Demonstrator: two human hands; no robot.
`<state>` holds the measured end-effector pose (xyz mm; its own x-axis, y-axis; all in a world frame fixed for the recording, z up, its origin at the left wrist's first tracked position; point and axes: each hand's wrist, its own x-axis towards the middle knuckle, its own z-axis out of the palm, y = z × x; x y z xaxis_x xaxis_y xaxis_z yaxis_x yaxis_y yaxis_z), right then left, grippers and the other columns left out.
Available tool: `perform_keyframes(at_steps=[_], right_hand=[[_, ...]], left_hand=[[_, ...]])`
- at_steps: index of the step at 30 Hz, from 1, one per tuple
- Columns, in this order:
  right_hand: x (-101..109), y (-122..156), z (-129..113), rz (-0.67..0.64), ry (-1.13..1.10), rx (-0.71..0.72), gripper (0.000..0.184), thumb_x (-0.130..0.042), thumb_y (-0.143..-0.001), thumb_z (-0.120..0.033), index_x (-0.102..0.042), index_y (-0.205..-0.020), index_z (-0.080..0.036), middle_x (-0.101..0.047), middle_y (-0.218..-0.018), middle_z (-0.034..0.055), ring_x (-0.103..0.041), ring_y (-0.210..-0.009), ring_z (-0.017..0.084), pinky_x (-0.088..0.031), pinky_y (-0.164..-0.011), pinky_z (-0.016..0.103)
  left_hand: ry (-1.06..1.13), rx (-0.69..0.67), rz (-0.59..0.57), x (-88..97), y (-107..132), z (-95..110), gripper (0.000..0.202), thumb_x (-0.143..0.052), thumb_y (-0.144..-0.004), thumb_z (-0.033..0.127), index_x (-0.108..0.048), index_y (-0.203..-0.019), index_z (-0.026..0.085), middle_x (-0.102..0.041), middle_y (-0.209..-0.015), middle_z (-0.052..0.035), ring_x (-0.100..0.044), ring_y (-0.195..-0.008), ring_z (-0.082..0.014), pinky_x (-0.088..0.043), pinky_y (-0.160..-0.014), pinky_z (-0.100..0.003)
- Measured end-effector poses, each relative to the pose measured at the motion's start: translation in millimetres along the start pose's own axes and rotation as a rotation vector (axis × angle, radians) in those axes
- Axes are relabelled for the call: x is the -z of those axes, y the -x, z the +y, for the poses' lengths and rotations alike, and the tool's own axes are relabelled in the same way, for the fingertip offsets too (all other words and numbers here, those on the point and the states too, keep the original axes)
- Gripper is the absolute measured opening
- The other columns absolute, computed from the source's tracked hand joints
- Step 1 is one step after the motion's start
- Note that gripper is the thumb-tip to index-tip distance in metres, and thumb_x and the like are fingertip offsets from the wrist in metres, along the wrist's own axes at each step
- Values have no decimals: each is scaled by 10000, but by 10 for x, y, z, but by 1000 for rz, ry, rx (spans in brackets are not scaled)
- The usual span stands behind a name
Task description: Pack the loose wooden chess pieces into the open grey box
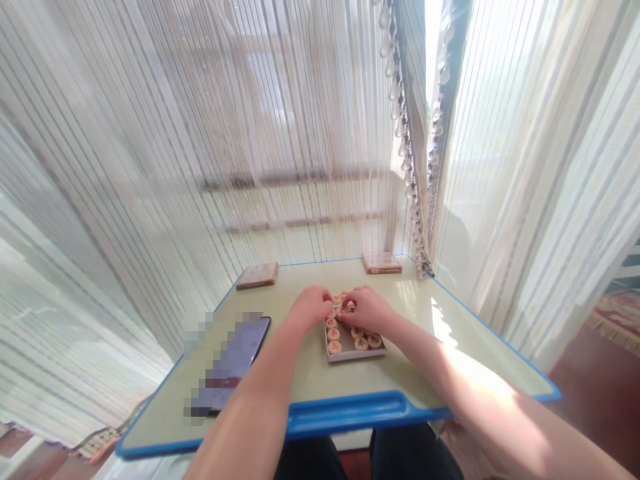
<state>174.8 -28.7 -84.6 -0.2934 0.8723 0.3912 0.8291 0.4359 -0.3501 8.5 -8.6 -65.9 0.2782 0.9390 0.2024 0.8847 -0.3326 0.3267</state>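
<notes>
A shallow white-rimmed box lies on the table in front of me. Round wooden Chinese chess pieces line its sides, with red-marked ones at the left and black-marked ones at the right. At the box's far left corner is my left hand, its fingers curled together; what they hold, if anything, is hidden. My right hand reaches over the box's far right side, thumb and fingers bent round a black-marked chess piece. Several more pieces show between the two hands, partly covered by them.
A phone, partly blurred out, lies left of my left forearm. Two flat brown boxes sit at the table's far corners. The table has a raised blue edge. String curtains hang behind it.
</notes>
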Motion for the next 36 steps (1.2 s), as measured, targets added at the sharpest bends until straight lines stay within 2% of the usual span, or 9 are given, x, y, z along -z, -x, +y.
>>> perform_keyframes(at_steps=[7,10,14,21,28,36], right_hand=[[4,3,-15,9,3,5,191,-640,-664,-416,-697,-729,-246,-616,-721,49,-524,-791,212,-387,-682,286],[25,2,-39,16,-11,-3,238,-639,-664,-416,-700,-793,-225,-628,-756,53,-519,-808,210,-387,-692,285],[46,-8,-50,26,-83,-48,313,-633,-669,-408,-695,-891,-196,-626,-773,49,-512,-816,195,-390,-714,274],[30,5,-35,-38,-55,-20,214,-612,-690,-418,-711,-758,-242,-600,-722,40,-503,-814,195,-372,-700,269],[26,-8,-41,-37,-44,-37,219,-617,-696,-426,-710,-767,-242,-608,-746,40,-497,-831,192,-364,-698,263],[37,-5,-2,-10,-18,-1,266,-604,-712,-436,-704,-841,-225,-621,-752,40,-505,-817,187,-373,-712,264]], left_hand=[[-92,60,17,75,29,25,243,-458,-687,163,-692,-747,188,-696,-800,-70,-613,-779,-181,-434,-712,-260],[-109,89,15,104,38,24,223,-469,-680,175,-685,-734,183,-693,-782,-75,-611,-745,-191,-429,-677,-273],[-81,98,-45,111,40,18,192,-505,-674,210,-684,-740,181,-690,-756,-64,-602,-711,-183,-417,-637,-261],[-69,64,-98,110,48,39,169,-537,-688,244,-690,-747,206,-689,-749,-41,-602,-692,-169,-410,-613,-247],[-123,73,-77,141,68,74,175,-530,-681,259,-687,-743,212,-688,-748,-38,-598,-697,-167,-391,-593,-243],[-118,38,-114,178,102,97,217,-568,-664,365,-694,-766,221,-696,-799,-28,-608,-730,-161,-393,-606,-229]])
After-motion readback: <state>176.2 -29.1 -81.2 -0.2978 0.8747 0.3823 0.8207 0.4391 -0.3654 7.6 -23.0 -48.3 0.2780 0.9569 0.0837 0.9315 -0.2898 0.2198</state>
